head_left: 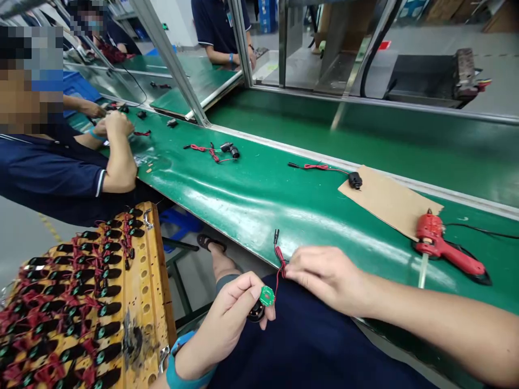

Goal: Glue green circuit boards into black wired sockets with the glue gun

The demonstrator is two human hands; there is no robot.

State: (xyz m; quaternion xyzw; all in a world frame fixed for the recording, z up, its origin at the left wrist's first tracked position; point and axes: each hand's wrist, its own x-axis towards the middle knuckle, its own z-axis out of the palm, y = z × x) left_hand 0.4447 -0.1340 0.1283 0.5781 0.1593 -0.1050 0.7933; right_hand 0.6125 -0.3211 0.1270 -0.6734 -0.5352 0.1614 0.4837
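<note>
At the near edge of the workbench (251,200), the left hand (231,302) grips a circuit board (267,296) and black housing (255,314); the right hand (324,276) pinches red-black wires (280,257).

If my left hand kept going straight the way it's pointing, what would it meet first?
Past the board it holds, your left hand would probably meet the red wire at your right hand, though depth is unclear.

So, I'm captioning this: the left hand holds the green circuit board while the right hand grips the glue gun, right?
Not the glue gun: the head view shows the right hand pinching the red-and-black cable. The rest is right.
</note>
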